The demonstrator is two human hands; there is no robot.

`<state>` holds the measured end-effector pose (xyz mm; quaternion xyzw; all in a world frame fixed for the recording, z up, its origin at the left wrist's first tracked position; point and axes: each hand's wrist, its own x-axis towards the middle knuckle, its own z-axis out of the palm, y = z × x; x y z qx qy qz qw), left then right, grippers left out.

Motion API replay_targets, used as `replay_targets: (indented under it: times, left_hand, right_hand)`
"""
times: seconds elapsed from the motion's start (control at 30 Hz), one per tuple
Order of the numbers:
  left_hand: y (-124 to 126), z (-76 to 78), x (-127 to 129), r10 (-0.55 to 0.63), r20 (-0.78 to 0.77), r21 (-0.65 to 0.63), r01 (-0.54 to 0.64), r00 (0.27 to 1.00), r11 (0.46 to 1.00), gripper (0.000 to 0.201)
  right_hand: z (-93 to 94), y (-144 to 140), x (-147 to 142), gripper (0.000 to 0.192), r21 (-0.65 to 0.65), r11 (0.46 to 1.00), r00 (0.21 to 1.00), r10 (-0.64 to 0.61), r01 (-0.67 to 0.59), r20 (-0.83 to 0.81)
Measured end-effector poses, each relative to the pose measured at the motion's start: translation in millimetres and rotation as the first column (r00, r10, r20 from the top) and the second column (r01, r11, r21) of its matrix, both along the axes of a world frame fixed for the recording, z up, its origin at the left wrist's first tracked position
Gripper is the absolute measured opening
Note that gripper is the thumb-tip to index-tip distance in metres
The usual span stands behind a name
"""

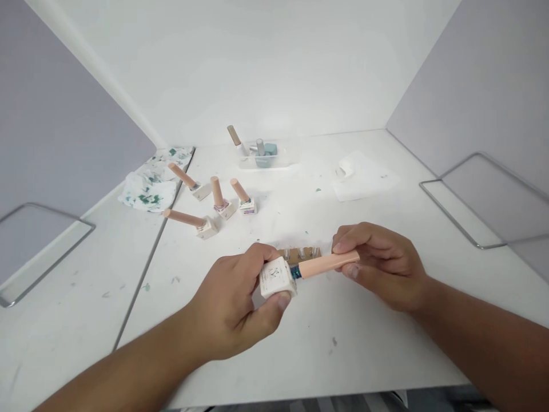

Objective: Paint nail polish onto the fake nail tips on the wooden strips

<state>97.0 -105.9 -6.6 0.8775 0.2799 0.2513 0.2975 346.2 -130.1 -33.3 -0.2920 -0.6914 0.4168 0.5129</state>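
My left hand (240,300) grips the square white body of a nail polish bottle (277,278), its printed side facing up. The bottle lies tilted on its side in the air, with blue-green glitter polish around the neck. Fingers of my right hand (380,263) pinch the far end of its long peach cap (328,264), which points right and sits against the neck. Whether the cap is screwed tight I cannot tell. Just behind the bottle is a brown strip (294,253) with several small clear pieces on it, partly hidden by the hands and cap.
Several peach-capped bottles (223,206) stand at the left. Behind them, a clear tray (274,162) holds small bottles. Stained tissue (150,186) lies far left; a white sheet (360,182) with a crumpled piece lies right. Metal loops (476,200) flank the table.
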Motion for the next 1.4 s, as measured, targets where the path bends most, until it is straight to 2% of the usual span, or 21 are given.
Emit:
replay_targets:
  times: [0.23,0.4,0.53,0.7,0.93,1.07,1.27,1.4]
  left_hand:
    - [2,-1.2,-3,0.033,-0.008,0.031,-0.033,0.999,0.999,0.016]
    - [4,-1.6,-3,0.036,-0.024,0.065,-0.034,0.999,0.997,0.017]
    - [4,0.5,-3,0.063,-0.057,0.076,-0.059,0.996,0.995,0.016]
    - [5,1.3,-5,0.086,-0.07,0.093,-0.079,0.994,0.993,0.015]
    - [10,0.9,-8,0.126,-0.07,0.105,-0.118,0.99,0.987,0.016]
    - [12,1.4,-10,0.143,-0.084,0.135,-0.131,0.986,0.982,0.017]
    - [14,2.1,-13,0.136,-0.119,0.159,-0.116,0.984,0.98,0.018]
    - [11,2.6,-11,0.205,-0.128,0.17,-0.182,0.97,0.968,0.016]
  right_hand:
    - [-0.6,3,3,0.019,-0.019,1.0,0.999,-0.023,0.022,-0.05]
    - [0.2,2,5,0.011,-0.052,0.997,0.999,-0.049,0.049,0.008]
    - [2.1,5,6,0.005,-0.122,0.985,0.99,-0.11,0.12,0.084]
    - [2.0,9,9,0.007,-0.187,0.965,0.982,-0.173,0.186,0.081]
    - [-0.5,17,17,0.01,-0.2,0.95,0.97,-0.238,0.242,0.046]
    - [1.2,24,23,0.009,-0.193,0.945,0.964,-0.251,0.263,0.085]
    - [7.5,29,28,0.009,-0.124,0.946,0.923,-0.253,0.298,0.288]
    - [7.8,31,27,0.009,-0.065,0.953,0.909,-0.261,0.297,0.326]
